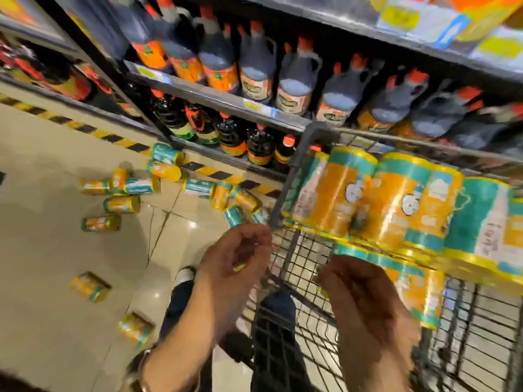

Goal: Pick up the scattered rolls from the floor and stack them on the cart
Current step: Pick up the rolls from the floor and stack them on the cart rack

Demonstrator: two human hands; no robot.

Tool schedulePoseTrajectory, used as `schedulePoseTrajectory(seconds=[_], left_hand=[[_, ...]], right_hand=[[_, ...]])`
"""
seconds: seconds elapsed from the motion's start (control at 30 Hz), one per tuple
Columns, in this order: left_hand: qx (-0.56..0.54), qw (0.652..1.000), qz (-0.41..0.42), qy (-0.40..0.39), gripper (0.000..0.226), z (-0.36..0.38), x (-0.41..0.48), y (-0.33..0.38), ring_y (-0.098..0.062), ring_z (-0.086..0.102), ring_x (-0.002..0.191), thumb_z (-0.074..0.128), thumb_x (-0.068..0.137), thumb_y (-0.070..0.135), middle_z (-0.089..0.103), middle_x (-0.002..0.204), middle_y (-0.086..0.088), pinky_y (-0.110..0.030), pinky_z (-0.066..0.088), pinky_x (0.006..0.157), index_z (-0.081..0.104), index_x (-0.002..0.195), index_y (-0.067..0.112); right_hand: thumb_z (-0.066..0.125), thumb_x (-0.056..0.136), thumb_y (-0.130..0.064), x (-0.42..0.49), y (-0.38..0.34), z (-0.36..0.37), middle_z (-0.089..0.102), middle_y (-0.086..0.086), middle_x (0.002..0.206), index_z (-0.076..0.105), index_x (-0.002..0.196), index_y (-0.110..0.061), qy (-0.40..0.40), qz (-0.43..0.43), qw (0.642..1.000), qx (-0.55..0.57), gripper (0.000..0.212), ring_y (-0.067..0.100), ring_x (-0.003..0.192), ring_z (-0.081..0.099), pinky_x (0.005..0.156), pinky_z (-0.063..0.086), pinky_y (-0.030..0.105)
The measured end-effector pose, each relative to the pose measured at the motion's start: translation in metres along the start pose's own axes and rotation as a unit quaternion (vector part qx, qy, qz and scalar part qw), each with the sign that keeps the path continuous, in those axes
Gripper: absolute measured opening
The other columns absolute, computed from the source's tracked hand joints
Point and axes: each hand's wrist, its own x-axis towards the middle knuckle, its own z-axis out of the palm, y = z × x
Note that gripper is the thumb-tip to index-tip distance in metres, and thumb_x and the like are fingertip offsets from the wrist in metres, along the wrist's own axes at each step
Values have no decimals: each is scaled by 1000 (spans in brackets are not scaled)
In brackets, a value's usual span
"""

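Note:
Several orange-and-teal rolls [122, 204] lie scattered on the tiled floor [56, 264] at left, some heaped near the shelf base [198, 188]. Several more rolls [396, 205] are stacked on the black wire cart [300, 267] at right. My left hand [237, 256] hovers above the cart's left corner with loosely curled fingers, holding nothing. My right hand [365, 295] hangs beside the lower stacked roll [421, 295], fingers relaxed, empty; whether it touches the roll is unclear. The picture is blurred by motion.
Dark shelving [215, 97] with rows of dark sauce bottles [257, 69] runs across the back. Yellow-black hazard tape [85, 128] marks the floor along the shelf. My legs and a shoe [184, 275] stand between the cart and the floor rolls.

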Motion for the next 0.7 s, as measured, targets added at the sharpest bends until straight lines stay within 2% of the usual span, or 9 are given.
schedulePoseTrajectory(seconds=[0.07, 0.13, 0.2, 0.27, 0.37, 0.47, 0.57, 0.63, 0.7], left_hand=[[-30, 998, -27, 55, 36, -43, 8, -6, 4, 63, 65, 63, 78, -10, 72, 70, 9, -5, 45, 60, 65, 78, 25], [-20, 995, -55, 84, 30, -87, 19, -19, 1, 62, 61, 65, 77, -9, 68, 74, 4, -7, 47, 56, 62, 81, 21], [-5, 991, -87, 98, 21, -133, 30, -33, -15, 63, 67, 66, 75, -2, 68, 79, -9, -15, 49, 57, 64, 88, 14], [10, 987, -117, 107, 19, -181, 45, -53, -23, 61, 72, 63, 80, -3, 67, 84, -15, -17, 49, 57, 64, 96, 7], [73, 976, -172, 113, 28, -247, 74, -91, -24, 60, 75, 61, 84, 2, 63, 76, 4, -18, 49, 63, 59, 87, 30], [150, 962, -198, 109, 19, -300, 109, -128, -28, 65, 87, 62, 70, 25, 62, 79, 11, -36, 53, 82, 57, 82, 40], [199, 963, -179, 42, 27, -327, 149, -156, -20, 58, 91, 61, 83, 9, 60, 100, -2, -31, 49, 86, 58, 108, 19], [215, 965, -152, -3, 32, -332, 177, -174, -17, 53, 91, 55, 87, 2, 56, 103, -2, -31, 51, 89, 54, 119, 8], [241, 961, -133, -29, 22, -335, 205, -198, -14, 49, 77, 47, 90, -2, 50, 85, 2, -13, 52, 66, 57, 104, 12]], right_hand=[[72, 66, -32, -18, -16, 51, 71, -14, 73, 67, 75, -44, -43, -32, 998, -22, 16, 3, 66, 66, 61, 47, 6], [62, 65, -45, -31, -17, 106, 70, -14, 75, 65, 80, -47, -114, -40, 993, -16, 16, 5, 68, 66, 63, 48, 12], [61, 69, -39, -39, -6, 164, 69, -20, 74, 65, 80, -46, -176, -27, 984, -21, 14, 3, 67, 65, 64, 50, 15], [60, 70, -28, -36, 21, 222, 67, -23, 69, 65, 72, -41, -210, 0, 976, -48, 14, -2, 65, 61, 63, 46, 8], [64, 76, -22, -19, 70, 285, 66, -14, 73, 61, 76, -42, -218, 38, 970, -104, 20, -6, 69, 60, 68, 47, 9], [63, 80, -4, 14, 122, 328, 65, -13, 73, 63, 77, -32, -215, 118, 966, -85, 29, -9, 63, 59, 62, 47, 6], [59, 73, 15, 62, 182, 354, 66, -18, 57, 67, 61, -24, -164, 135, 972, -105, 41, -6, 54, 59, 58, 46, 8], [57, 80, 11, 89, 218, 357, 67, -11, 62, 64, 66, -27, -142, 176, 956, -188, 41, 0, 61, 60, 67, 50, 23], [58, 85, -8, 112, 254, 354, 65, 0, 84, 56, 78, -31, -163, 230, 917, -281, 24, 19, 82, 62, 82, 51, 38]])
